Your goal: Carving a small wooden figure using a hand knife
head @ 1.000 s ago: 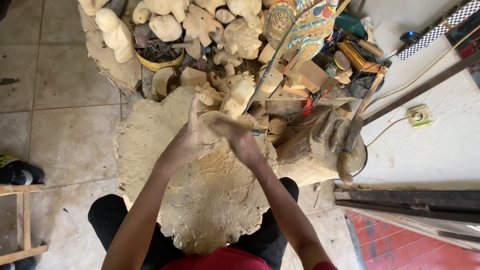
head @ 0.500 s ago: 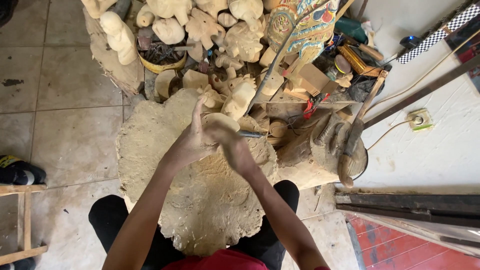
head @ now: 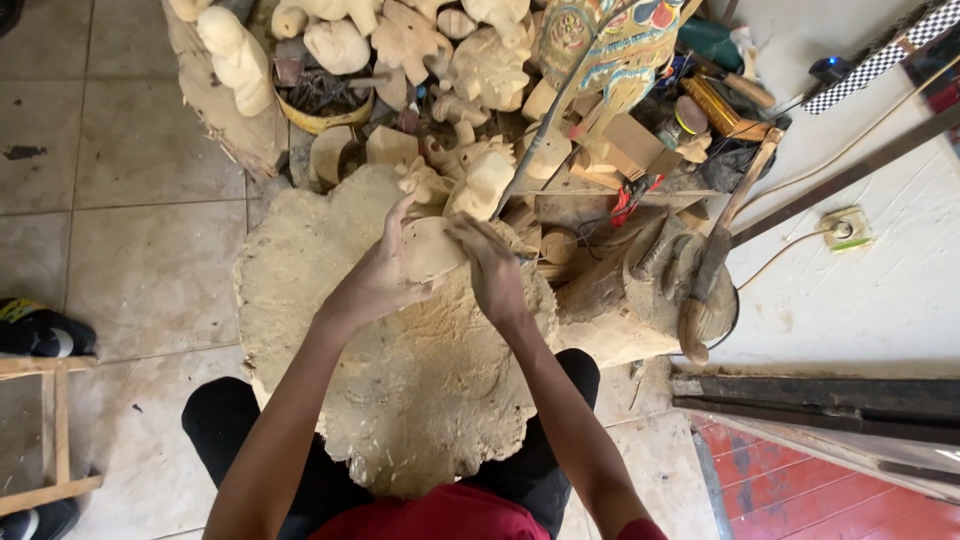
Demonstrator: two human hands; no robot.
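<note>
Gripping a pale wooden piece [head: 432, 247] from its 9 o'clock side, the left hand [head: 385, 275] curls its fingers around it; the right hand [head: 492, 268] presses closed against its 3 o'clock edge. Both hover above a rough wood slab [head: 400, 400]. Unpainted carvings [head: 340, 45] crowd 12 o'clock; a painted carving [head: 610, 40] stands at 1 o'clock.
</note>
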